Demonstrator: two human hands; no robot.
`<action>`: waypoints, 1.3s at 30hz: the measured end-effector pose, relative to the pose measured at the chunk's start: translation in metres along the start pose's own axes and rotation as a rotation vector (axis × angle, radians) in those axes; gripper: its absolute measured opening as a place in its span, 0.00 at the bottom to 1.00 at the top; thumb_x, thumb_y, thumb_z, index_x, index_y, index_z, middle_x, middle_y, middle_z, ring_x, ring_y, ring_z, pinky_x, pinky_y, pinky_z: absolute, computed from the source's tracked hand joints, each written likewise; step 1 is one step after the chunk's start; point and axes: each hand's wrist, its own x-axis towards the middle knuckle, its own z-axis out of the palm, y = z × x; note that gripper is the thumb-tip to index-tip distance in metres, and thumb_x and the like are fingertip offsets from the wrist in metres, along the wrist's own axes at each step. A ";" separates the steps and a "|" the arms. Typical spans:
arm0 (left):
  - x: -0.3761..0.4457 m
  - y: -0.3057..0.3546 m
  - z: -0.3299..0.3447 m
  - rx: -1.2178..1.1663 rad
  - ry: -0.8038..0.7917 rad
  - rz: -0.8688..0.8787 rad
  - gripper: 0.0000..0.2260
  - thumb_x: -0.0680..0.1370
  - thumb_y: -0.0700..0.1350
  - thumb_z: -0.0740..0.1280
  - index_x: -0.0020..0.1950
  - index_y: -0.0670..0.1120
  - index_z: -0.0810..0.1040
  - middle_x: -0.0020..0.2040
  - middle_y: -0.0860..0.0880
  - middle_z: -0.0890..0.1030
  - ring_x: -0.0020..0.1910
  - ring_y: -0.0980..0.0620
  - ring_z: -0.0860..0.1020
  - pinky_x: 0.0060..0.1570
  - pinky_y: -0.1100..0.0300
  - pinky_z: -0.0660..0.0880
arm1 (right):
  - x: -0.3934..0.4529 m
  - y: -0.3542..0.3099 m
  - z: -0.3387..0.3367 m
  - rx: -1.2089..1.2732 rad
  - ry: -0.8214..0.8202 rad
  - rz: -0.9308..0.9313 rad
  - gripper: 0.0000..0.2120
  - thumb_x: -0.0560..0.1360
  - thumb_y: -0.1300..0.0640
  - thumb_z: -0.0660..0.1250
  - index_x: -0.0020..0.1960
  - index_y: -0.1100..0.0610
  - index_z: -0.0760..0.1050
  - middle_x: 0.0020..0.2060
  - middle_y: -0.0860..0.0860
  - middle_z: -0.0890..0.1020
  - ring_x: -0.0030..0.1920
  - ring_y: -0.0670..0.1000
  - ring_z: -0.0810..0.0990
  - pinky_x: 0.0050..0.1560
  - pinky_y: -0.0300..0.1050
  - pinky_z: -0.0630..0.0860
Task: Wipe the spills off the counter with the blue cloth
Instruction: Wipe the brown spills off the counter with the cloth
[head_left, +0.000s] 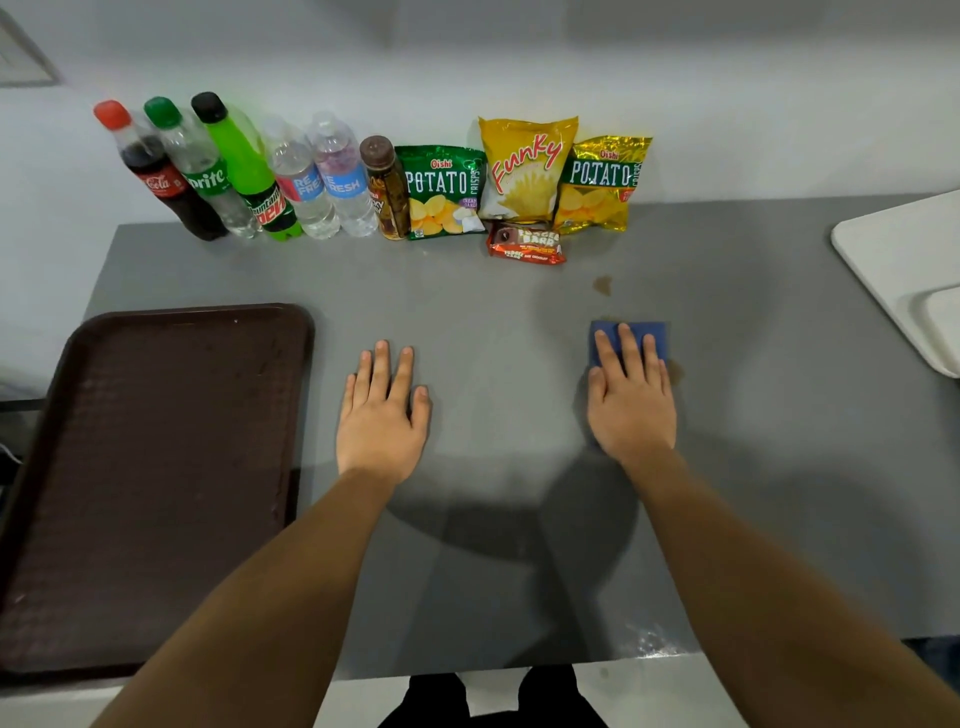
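A folded blue cloth (655, 335) lies on the grey counter (519, 322), right of centre. My right hand (631, 400) presses flat on top of it, fingers spread, covering its near half. A small brown spill (603, 285) sits on the counter just beyond the cloth. Another faint brown smear (675, 371) shows at the cloth's right edge, beside my hand. My left hand (382, 413) rests flat on the bare counter at the centre, fingers apart, holding nothing.
A dark brown tray (156, 467) fills the left side. Along the back wall stand several drink bottles (249, 176), chip bags (524, 171) and a chocolate bar pack (525, 247). White boards (904, 270) lie at the right edge. A wet patch (652, 642) glistens near the front edge.
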 end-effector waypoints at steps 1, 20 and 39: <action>0.000 0.000 0.000 -0.002 0.000 0.001 0.27 0.85 0.59 0.47 0.84 0.56 0.51 0.85 0.49 0.49 0.84 0.48 0.46 0.81 0.50 0.43 | 0.004 0.009 -0.002 -0.005 -0.009 0.026 0.27 0.85 0.44 0.46 0.83 0.45 0.50 0.84 0.48 0.51 0.83 0.56 0.47 0.82 0.55 0.46; 0.001 -0.002 0.005 -0.013 0.009 -0.004 0.27 0.85 0.60 0.46 0.84 0.57 0.51 0.85 0.50 0.49 0.83 0.49 0.44 0.81 0.50 0.43 | -0.014 -0.038 0.006 -0.004 -0.007 -0.024 0.27 0.85 0.46 0.48 0.83 0.49 0.53 0.83 0.51 0.54 0.83 0.59 0.50 0.82 0.56 0.50; 0.002 -0.002 0.006 0.002 0.037 -0.003 0.27 0.84 0.59 0.48 0.84 0.56 0.53 0.85 0.49 0.51 0.84 0.49 0.46 0.81 0.53 0.42 | 0.011 -0.066 0.012 0.024 -0.009 0.084 0.28 0.85 0.46 0.45 0.84 0.48 0.48 0.84 0.49 0.49 0.83 0.57 0.44 0.82 0.54 0.43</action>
